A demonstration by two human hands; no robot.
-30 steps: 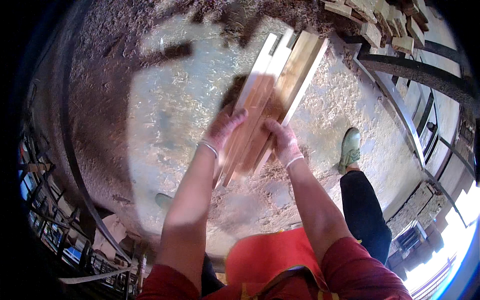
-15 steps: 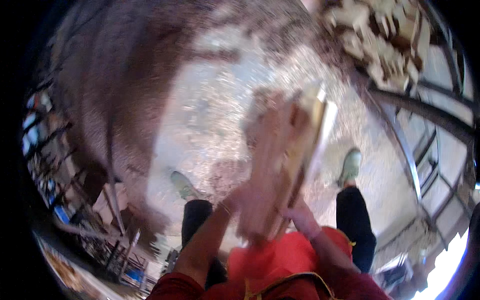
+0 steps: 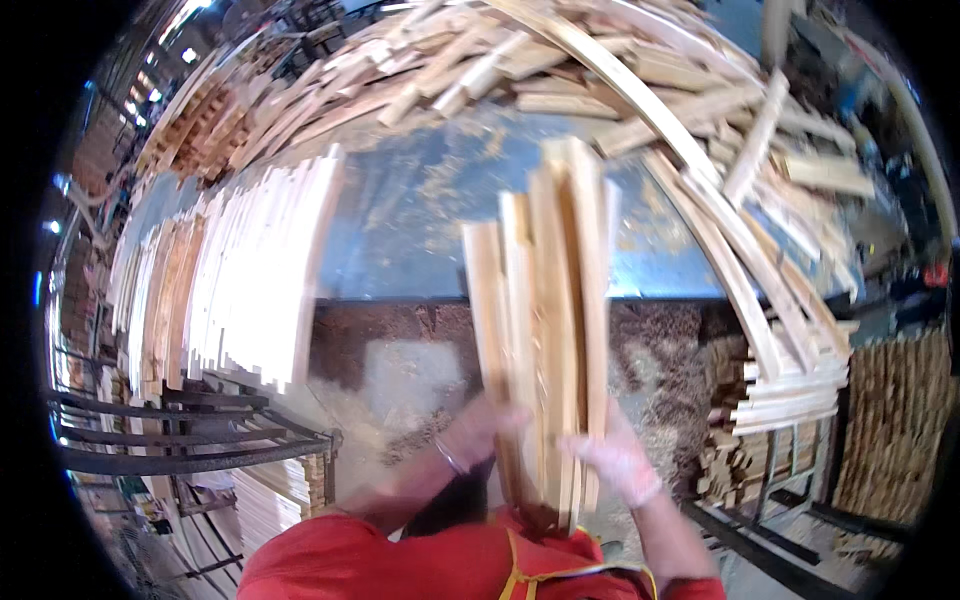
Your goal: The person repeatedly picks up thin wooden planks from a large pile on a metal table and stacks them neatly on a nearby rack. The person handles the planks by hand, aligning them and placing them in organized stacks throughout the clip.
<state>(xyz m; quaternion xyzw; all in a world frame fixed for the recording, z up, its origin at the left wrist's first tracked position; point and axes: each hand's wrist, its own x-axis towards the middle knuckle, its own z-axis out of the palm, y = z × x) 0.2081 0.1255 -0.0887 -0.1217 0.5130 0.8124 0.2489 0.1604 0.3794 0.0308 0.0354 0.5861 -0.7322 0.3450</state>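
Note:
A bundle of several wooden slats point(image 3: 545, 330) stands lengthwise in front of my body, its far ends fanned unevenly over the near edge of a blue-topped table point(image 3: 400, 215). My left hand point(image 3: 490, 425) grips the bundle's left side low down; motion blurs its fingers somewhat. On the right side my right hand point(image 3: 610, 455) is closed round the slats, the thumb lying across their front. The slats' near ends reach down to my red apron or clothing. Sawdust and shavings lie on the tabletop beyond the bundle.
To the left, a row of pale slats point(image 3: 260, 270) lies side by side on the table. A heap of loose wood pieces point(image 3: 470, 70) covers its far side. Long strips point(image 3: 720, 270) slope down at right beside stacked wood point(image 3: 890, 430). Dark metal rails point(image 3: 190, 455) stand at lower left.
My view has swung up from the shavings-strewn floor and my feet to the blue table. Both hands still hold the wood, now seen more sharply and facing the table.

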